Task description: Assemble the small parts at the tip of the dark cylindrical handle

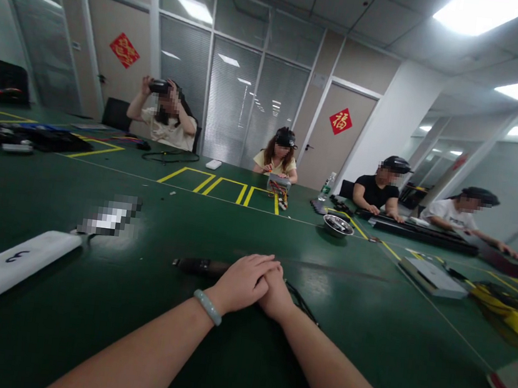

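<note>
My left hand [241,283] lies over my right hand [280,298]; the two are clasped together and rest on the green table [120,328]. Both hands are closed, and I see nothing held in them. A pale green bracelet [207,307] circles my left wrist. Just behind the hands lies a dark cylindrical tool [198,266], and its black cable [304,305] runs out to the right past my right hand.
A long white device [4,266] lies at the left. A metal bowl [337,226], a flat grey box [432,277] and yellow parts [511,313] sit to the right. Several people sit along the far side, by a water bottle [327,186]. Yellow tape marks the table.
</note>
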Tool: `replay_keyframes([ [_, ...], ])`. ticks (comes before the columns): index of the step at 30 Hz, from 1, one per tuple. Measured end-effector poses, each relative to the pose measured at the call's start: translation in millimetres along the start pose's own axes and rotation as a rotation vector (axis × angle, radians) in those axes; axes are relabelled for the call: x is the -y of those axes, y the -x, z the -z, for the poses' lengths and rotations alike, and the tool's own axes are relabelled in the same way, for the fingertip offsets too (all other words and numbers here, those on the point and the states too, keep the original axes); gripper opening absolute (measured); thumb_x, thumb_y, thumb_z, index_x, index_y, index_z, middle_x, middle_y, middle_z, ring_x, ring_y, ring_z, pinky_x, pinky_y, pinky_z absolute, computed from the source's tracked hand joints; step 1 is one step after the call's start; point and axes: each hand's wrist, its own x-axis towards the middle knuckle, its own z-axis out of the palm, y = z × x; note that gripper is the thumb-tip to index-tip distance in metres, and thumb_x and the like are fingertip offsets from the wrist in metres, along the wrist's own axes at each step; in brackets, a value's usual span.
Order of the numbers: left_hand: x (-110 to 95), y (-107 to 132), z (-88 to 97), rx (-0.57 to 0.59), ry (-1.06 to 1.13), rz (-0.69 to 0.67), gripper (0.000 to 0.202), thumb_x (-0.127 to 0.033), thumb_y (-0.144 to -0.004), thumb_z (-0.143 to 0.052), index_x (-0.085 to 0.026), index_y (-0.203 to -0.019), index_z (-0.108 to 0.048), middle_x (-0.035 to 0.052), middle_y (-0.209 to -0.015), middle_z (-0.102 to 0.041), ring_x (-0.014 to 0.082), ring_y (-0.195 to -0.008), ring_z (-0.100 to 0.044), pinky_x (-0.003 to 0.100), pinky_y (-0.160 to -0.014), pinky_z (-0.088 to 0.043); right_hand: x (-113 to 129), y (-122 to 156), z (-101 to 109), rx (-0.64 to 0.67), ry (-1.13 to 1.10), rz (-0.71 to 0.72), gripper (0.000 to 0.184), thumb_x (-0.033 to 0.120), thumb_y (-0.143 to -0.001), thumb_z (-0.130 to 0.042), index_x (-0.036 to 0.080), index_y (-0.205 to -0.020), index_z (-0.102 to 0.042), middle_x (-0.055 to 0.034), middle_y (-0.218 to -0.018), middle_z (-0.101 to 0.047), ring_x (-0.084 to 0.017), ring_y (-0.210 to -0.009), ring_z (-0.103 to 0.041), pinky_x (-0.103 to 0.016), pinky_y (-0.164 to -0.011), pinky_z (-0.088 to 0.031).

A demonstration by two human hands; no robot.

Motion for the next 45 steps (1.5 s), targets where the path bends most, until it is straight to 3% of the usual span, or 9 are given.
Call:
replay_keyframes([
  [6,4,0,-0.2,0.009,-0.019,0.053,0.059,-0.039,-0.087,-0.045,-0.023,-0.142,-0.033,0.0029,-0.146,-0.037,0.0222,-0.132,-0.035,0.038,-0.111,-0.026,-17,14,28,0.036,0.066,-0.096,0.059,0.020,-0.076,-0.056,0.019,-0.133,-0.039,-0.0129,-0.133,-0.043,-0.027,-0.125,-0.036,-0.045,-0.103,-0.028],
  [9,7,0,-2.4,0.039,-0.045,0.073,0.066,-0.046,-0.083,-0.052,-0.025,-0.142,-0.032,0.0041,-0.145,-0.037,0.0246,-0.130,-0.038,0.039,-0.109,-0.028,-35,34,59,0.105,0.139,-0.291,0.072,0.040,-0.068,-0.070,0.017,-0.130,-0.042,-0.0147,-0.126,-0.046,-0.031,-0.119,-0.042,-0.044,-0.098,-0.034],
  [12,9,0,-5.2,0.077,-0.065,0.082,0.060,-0.047,-0.081,-0.058,-0.027,-0.135,-0.042,0.0039,-0.135,-0.050,0.0249,-0.121,-0.046,0.040,-0.103,-0.034,-54,54,88,0.426,0.082,-0.547,0.079,0.047,-0.055,-0.078,0.019,-0.123,-0.048,-0.0094,-0.107,-0.059,-0.028,-0.097,-0.058,-0.035,-0.079,-0.044],
  [15,10,-1,-6.7,0.100,-0.092,0.103,0.049,-0.042,-0.082,-0.059,-0.027,-0.127,-0.049,0.0030,-0.123,-0.057,0.0237,-0.113,-0.052,0.039,-0.097,-0.038,-66,64,104,0.603,0.046,-0.605,0.057,0.038,-0.061,-0.075,0.022,-0.112,-0.055,-0.0024,-0.090,-0.065,-0.019,-0.079,-0.061,-0.025,-0.064,-0.040],
  [20,9,-4,-5.5,0.095,-0.091,0.114,0.041,-0.037,-0.082,-0.060,-0.028,-0.121,-0.053,0.0020,-0.118,-0.060,0.0223,-0.107,-0.054,0.037,-0.093,-0.041,-75,55,103,0.382,0.282,-0.718,0.019,0.020,-0.067,-0.069,0.022,-0.085,-0.067,-0.0037,-0.085,-0.068,-0.021,-0.082,-0.062,-0.025,-0.062,-0.035],
  [26,10,-6,-2.1,0.115,-0.077,0.096,0.035,-0.036,-0.082,-0.059,-0.028,-0.116,-0.055,0.0004,-0.112,-0.061,0.0206,-0.102,-0.057,0.035,-0.090,-0.043,-88,38,94,0.162,0.275,-0.748,0.017,0.022,-0.075,-0.064,0.025,-0.090,-0.070,-0.0037,-0.087,-0.070,-0.019,-0.082,-0.062,-0.025,-0.064,-0.037],
  [33,15,-4,6.8,0.163,-0.095,0.089,0.030,-0.036,-0.081,-0.058,-0.029,-0.110,-0.057,0.0002,-0.108,-0.062,0.0206,-0.098,-0.058,0.035,-0.085,-0.044,-76,35,92,0.126,0.205,-0.607,0.013,0.029,-0.078,-0.063,0.029,-0.088,-0.072,-0.0001,-0.087,-0.070,-0.018,-0.081,-0.061,-0.026,-0.067,-0.038],
  [40,11,-4,-2.6,0.073,-0.200,0.101,0.027,-0.025,-0.078,-0.060,-0.023,-0.104,-0.056,0.0023,-0.102,-0.061,0.0208,-0.098,-0.056,0.040,-0.097,-0.037,-45,30,86,0.159,0.094,-0.447,0.013,0.036,-0.079,-0.064,0.029,-0.086,-0.074,0.0009,-0.088,-0.069,-0.016,-0.080,-0.060,-0.025,-0.067,-0.039],
  [45,6,-8,-13.9,0.078,-0.244,0.153,0.016,-0.030,-0.083,-0.058,-0.021,-0.097,-0.055,0.0030,-0.095,-0.060,0.0206,-0.089,-0.057,0.036,-0.082,-0.043,-31,25,70,0.204,0.082,-0.387,0.012,0.034,-0.081,-0.062,0.028,-0.085,-0.072,0.0018,-0.086,-0.069,-0.015,-0.076,-0.060,-0.024,-0.063,-0.037],
])
